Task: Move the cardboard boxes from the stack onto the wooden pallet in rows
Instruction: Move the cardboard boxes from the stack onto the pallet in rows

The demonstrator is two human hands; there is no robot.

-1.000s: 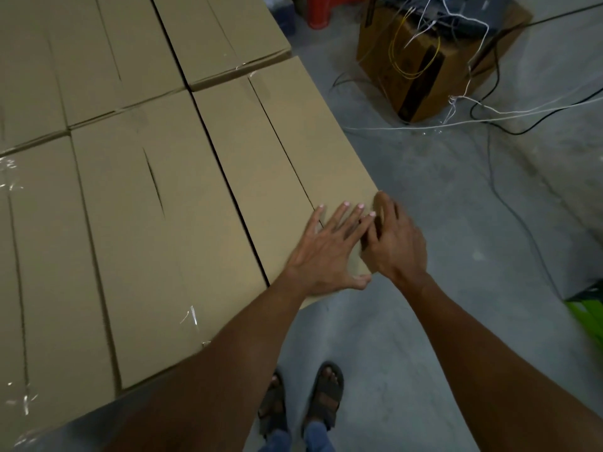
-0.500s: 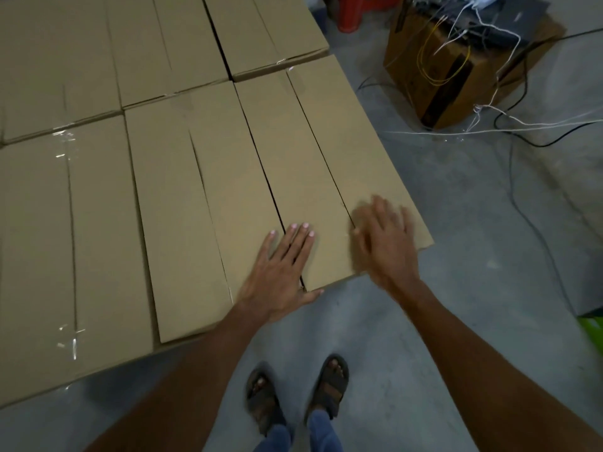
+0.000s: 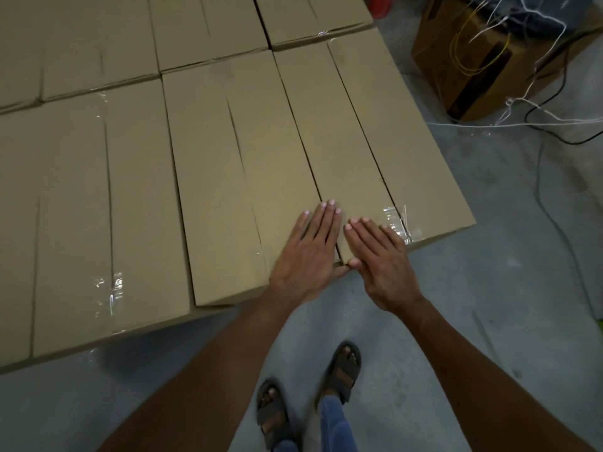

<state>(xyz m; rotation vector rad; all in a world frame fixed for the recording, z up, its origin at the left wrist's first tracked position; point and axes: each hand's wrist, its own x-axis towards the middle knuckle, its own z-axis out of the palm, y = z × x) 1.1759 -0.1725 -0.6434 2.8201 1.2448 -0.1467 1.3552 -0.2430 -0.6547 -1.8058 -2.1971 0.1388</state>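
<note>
Several brown cardboard boxes lie side by side in rows, filling the upper left of the head view. My left hand lies flat with straight fingers on the near end of the middle box, over the gap to its right neighbour. My right hand lies flat on the near end of the rightmost box, next to its clear tape. The thumbs almost meet at the boxes' near edge. The pallet underneath is hidden by the boxes.
A wider taped box sits at the left. An open brown carton full of yellow and white wires stands at the upper right, with cables trailing over the grey concrete floor. My sandalled feet stand just below the boxes.
My left hand slid left and then back right to the gap between the two boxes. My right hand came off the box's right corner and now lies flat beside the left hand.
</note>
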